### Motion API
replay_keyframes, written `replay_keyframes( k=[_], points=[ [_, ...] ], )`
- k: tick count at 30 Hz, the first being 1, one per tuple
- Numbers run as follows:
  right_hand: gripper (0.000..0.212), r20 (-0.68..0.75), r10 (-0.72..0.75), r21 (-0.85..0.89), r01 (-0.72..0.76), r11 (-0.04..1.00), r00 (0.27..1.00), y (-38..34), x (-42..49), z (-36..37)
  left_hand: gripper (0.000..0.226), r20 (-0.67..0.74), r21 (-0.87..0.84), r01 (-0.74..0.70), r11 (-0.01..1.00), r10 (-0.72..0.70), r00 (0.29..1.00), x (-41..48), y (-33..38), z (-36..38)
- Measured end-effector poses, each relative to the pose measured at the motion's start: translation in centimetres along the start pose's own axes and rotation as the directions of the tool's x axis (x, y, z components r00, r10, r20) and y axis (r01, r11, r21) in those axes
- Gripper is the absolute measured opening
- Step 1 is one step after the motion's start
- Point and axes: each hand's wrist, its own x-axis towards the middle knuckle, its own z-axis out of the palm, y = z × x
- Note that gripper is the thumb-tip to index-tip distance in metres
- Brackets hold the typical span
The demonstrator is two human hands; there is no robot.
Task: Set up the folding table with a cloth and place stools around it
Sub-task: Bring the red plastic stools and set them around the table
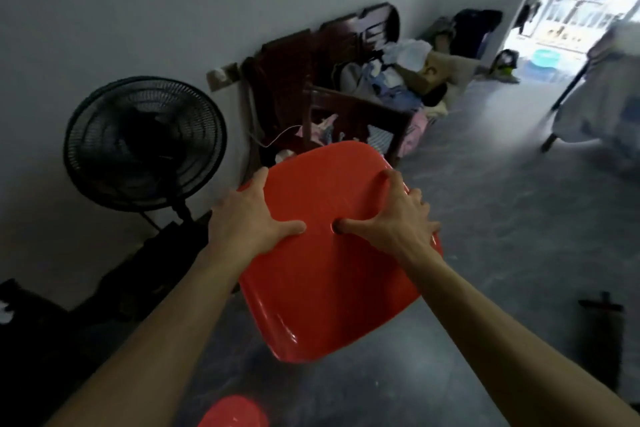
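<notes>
The cloth-draped table (609,107) at two o'clock looks dressed (blurred, though), so stools remain: I'm carrying the red stool (332,253) dead centre, left hand (246,218) and right hand (398,218) clamping its seat, another red stool (233,412) at six o'clock.

Red stool (332,253) at centre, seat tilted, gripped on both sides. Left hand (247,218) on seat's 9 o'clock edge, thumb across top. Right hand (398,218) at 3 o'clock, thumb at centre hole. Black fan (143,142) at 10 o'clock. Cluttered dark wooden chair (353,104) at 12. Second red seat (233,412) at 6.
</notes>
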Motion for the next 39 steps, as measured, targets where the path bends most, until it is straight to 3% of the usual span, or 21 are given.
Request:
replay_keyframes(
  k=[12, 20, 39],
  points=[
    [0.123, -0.144, 0.235, 0.033, -0.232, 0.972, 0.961, 16.9, 3.1, -14.3, 0.12, 0.096, 0.063, -0.21, 0.976, 0.203, 0.974, -0.4, 21.9, 7.1],
    [0.12, -0.25, 0.374, 0.068, -0.369, 0.927, 0.893, 26.7, 3.8, -21.2, 0.122, 0.16, 0.077, -0.363, 0.929, 0.347, 0.924, -0.7, 34.1, 12.7],
    [0.124, -0.372, 0.567, 0.011, -0.607, 0.795, 0.735, 35.8, 18.6, -27.2, 0.112, 0.337, -0.076, -0.577, 0.813, 0.565, 0.753, 13.0, 51.3, 22.0]
  ],
)
